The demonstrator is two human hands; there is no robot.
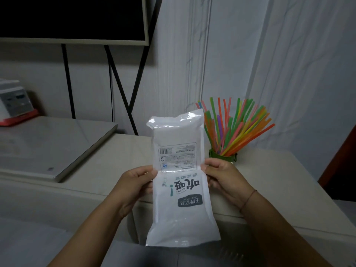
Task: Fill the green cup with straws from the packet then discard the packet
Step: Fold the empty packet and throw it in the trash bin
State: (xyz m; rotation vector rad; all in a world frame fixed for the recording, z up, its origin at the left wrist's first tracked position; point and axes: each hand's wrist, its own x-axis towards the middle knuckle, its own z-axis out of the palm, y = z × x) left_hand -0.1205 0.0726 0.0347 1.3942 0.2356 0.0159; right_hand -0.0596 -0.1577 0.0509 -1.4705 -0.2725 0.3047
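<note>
1. Left hand (134, 182): bare, with a bare forearm reaching the lower frame edge
2. Right hand (225, 180): bare, forearm likewise
3. Right wrist: a thin brown cord bracelet (248, 199) loops round it

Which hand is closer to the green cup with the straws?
Right. The right hand holds the packet just in front of the green cup; the left hand holds the packet's other side.

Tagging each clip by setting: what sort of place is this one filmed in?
Probably a living room or home office, though that is a guess: a large dark screen on a black stand, pale curtains along the wall, and what looks like a closed laptop on a beige tabletop.
</note>
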